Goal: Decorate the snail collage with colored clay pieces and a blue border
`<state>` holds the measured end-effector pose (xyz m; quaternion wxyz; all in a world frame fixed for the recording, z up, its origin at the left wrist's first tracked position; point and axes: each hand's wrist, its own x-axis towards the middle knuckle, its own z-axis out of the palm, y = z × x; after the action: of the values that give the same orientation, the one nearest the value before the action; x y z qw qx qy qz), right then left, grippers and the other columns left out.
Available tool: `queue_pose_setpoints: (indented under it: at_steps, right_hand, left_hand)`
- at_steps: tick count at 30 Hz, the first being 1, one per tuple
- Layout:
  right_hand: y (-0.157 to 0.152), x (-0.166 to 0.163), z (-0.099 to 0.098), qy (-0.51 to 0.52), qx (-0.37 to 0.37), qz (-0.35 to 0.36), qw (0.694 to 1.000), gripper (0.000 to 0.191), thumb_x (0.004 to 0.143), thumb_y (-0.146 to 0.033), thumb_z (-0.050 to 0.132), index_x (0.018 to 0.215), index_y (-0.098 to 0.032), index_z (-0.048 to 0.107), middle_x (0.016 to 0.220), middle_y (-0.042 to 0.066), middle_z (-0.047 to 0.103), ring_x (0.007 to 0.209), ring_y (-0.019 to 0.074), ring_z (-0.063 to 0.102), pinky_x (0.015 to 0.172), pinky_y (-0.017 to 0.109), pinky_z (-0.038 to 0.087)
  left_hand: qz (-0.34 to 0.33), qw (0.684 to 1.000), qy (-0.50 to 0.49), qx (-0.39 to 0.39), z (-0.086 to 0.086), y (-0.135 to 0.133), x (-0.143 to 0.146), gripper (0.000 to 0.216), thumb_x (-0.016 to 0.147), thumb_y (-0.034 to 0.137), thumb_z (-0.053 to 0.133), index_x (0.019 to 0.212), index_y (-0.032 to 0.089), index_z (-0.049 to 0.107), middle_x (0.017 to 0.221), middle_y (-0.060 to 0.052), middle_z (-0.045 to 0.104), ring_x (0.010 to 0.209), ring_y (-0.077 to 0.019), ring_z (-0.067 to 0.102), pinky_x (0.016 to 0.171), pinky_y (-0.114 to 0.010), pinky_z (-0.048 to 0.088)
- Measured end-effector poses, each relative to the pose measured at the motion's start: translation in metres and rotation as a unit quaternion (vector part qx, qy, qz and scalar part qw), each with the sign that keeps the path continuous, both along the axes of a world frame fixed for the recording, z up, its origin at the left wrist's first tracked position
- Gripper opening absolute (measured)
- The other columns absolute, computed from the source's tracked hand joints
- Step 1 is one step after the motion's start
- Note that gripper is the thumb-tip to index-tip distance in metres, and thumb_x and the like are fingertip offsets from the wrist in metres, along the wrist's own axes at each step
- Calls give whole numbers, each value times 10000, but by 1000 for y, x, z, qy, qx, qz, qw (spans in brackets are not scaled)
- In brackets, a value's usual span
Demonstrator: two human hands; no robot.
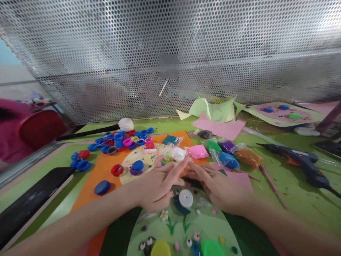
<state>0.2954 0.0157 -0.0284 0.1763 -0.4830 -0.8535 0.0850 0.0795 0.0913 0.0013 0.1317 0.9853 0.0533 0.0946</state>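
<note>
Risk: seemed greatest for the cap [185, 198] and the small bits stuck on the card [210, 224]. Could have been knocked or scuffed by palms and wrists held so low and close above them.
Card: lay nearest, pale green, under both wrists.
Cap: white and round. Sat flat on the card just below the gap between the hands, close by the left palm. Touching or not, cannot tell.
Left hand [156, 186]: hovered low, stretched two fingers toward the right hand and curled the rest under. Cannot tell whether anything small sat in the curl.
Right hand [221, 190]: lay spread, palm down and fingers loose, with nothing visibly held. Met the left fingertips at its own tips.
Lump [178, 154]: white. Rested just past the left fingertips on the far side of the grip, apart from both hands.
Bags [228, 160]: held coloured clay. Lay just beyond the right fingertips, in a loose row trailing off to the right.
Caps [119, 137]: mostly blue. Lay scattered beyond and left of the left hand, on and around the orange sheet [98, 170].
Glue gun [303, 161]: lay well right of the right hand, nozzle toward the bags.
Mesh [170, 42]: stood farthest, behind everything.
</note>
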Motion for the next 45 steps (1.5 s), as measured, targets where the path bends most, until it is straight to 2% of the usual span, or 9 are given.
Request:
queue_pose_setpoints:
  at_steps: [6,14,21,25,31,38,42,45]
  right_hand:
    - [0,0,-1,0,-24,-4,1000,768,683,19,361,1421,-120,202,1244,92,582,1201,224,462,928,427,447]
    - [1,1,-1,19,-37,3,999,782,697,34,350,1433,-153,165,1239,48,591,1210,235,448,929,436,441]
    - [1,1,-1,9,-54,-1,999,728,708,42,344,1406,-136,240,1263,64,570,1219,253,439,947,459,421]
    - [1,1,-2,3,-48,-6,999,726,699,31,344,1405,-108,245,1271,107,555,1203,268,454,910,457,455]
    - [1,1,-2,-13,-46,-18,999,712,717,-3,342,1414,-112,246,1255,138,562,1179,270,483,894,467,467]
    - [1,0,-2,-13,-52,-17,998,802,672,24,367,1436,-141,185,1271,92,560,1216,242,450,929,438,449]
    - [2,0,-1,-8,-61,-17,998,754,692,21,362,1418,-145,246,1297,79,538,1225,244,440,928,438,453]
    - [3,0,0,-18,-59,-12,998,706,707,21,355,1384,-180,334,1369,57,459,1227,255,438,932,457,447]
  left_hand:
    - [-1,1000,-15,13,1,-1,-5,901,695,110,330,1386,153,-245,1108,-44,651,972,-317,465,861,-492,235]
    - [2,1000,-9,21,5,-2,-15,864,721,134,310,1388,159,-238,1133,-64,638,940,-323,486,843,-505,224]
    - [26,998,-46,-17,0,2,-15,854,742,135,308,1379,139,-260,1157,-54,628,1044,-322,439,871,-493,194]
    - [5,1000,-7,-21,-3,1,-8,904,715,140,332,1354,131,-308,1216,-51,598,1069,-327,414,869,-491,167]
    - [-7,1000,7,-23,-4,-2,-4,933,687,133,340,1346,126,-320,1177,-28,624,1064,-331,407,852,-483,176]
    - [-12,1000,-9,-2,-1,-1,-11,923,669,130,334,1383,146,-251,1208,-44,600,919,-314,449,795,-472,227]
    - [-3,1000,11,-4,1,-1,-16,940,653,142,347,1385,154,-243,1215,-46,595,905,-316,452,800,-483,209]
    - [8,1000,15,-7,2,-2,-21,925,667,154,341,1386,162,-240,1214,-42,592,915,-314,459,823,-477,212]
